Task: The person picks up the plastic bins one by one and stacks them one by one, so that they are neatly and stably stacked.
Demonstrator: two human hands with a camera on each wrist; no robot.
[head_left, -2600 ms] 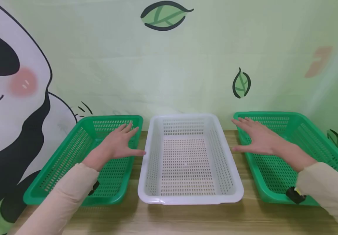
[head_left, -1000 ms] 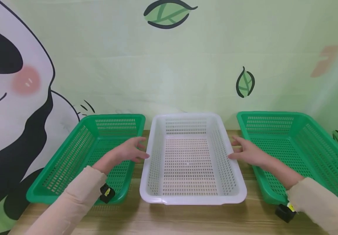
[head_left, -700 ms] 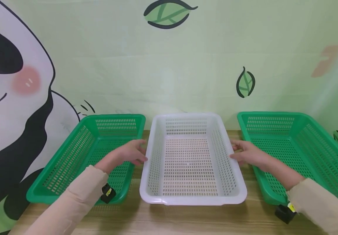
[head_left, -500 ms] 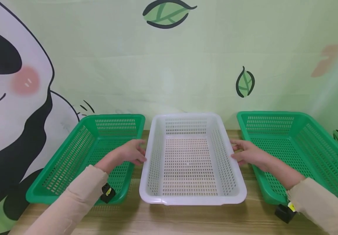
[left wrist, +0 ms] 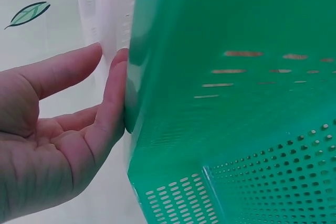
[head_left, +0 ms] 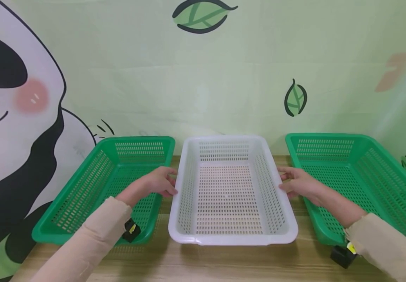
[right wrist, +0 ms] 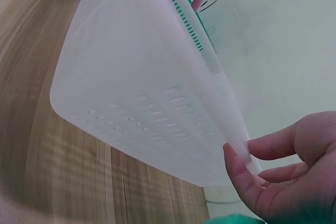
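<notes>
The white basket point(head_left: 229, 192) sits mid-bench point(head_left: 224, 264), and both hands hold its long rims: left hand point(head_left: 155, 183) at nine o'clock, right hand point(head_left: 298, 184) at three. The right wrist view shows that grip's thumb under the rim. Green baskets point(head_left: 100, 188) point(head_left: 358, 176) flank closely; six o'clock is open.

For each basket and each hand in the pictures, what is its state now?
White basket: upright on the table, nothing inside, hands on both long sides.
Left green basket: upright, nothing inside.
Right green basket: upright, nothing inside.
Left hand: fingers on the white basket's left rim.
Right hand: fingers on the white basket's right rim.
</notes>
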